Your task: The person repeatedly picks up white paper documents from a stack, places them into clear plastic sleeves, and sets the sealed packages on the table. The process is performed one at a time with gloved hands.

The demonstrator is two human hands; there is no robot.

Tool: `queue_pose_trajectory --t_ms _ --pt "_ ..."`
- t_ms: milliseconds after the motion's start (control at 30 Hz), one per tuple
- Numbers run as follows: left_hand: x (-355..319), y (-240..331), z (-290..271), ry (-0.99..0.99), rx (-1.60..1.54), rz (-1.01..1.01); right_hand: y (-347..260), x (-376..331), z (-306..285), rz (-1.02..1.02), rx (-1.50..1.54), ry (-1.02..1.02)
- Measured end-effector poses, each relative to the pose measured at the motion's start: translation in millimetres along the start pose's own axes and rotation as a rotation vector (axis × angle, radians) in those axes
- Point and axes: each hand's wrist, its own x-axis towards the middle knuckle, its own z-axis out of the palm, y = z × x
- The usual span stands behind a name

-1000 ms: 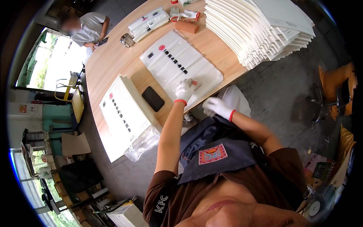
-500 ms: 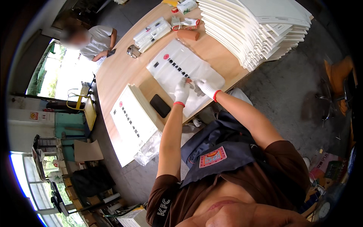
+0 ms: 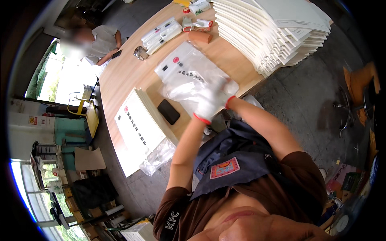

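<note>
Gloved hands (image 3: 211, 102) on clear bag (image 3: 189, 86)

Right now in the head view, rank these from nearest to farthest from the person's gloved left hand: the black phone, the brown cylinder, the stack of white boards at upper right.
1. The black phone, on the table just left of the left hand.
2. The brown cylinder, farther up the table, beyond the clear bag.
3. The stack of white boards, up and to the right, at the table's far corner.

Long wooden table (image 3: 120, 76) on grey concrete floor (image 3: 305, 108); bright windows (image 3: 52, 80) at left; cardboard boxes (image 3: 86, 158).
</note>
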Motion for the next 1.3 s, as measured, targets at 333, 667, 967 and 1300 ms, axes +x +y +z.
queue_pose_trajectory --t_ms 333,667,967,1300 --pt "-29.0 43.9 14.4 0.01 -0.034 -0.116 -60.2 -31.9 -112.3 0.092 -0.422 -0.528" --pt "41.8 13.0 -22.3 0.038 -0.709 -0.408 -80.5 15.7 -359.5 0.184 -1.133 0.251" --pt "137.8 73.2 -25.0 -0.174 -1.435 -0.584 -116.8 5.9 -366.2 -0.373 -1.243 0.145" --pt "88.2 41.3 -136.7 -0.188 -0.82 -0.939 -123.2 -85.6 -342.6 0.253 -0.41 0.283"
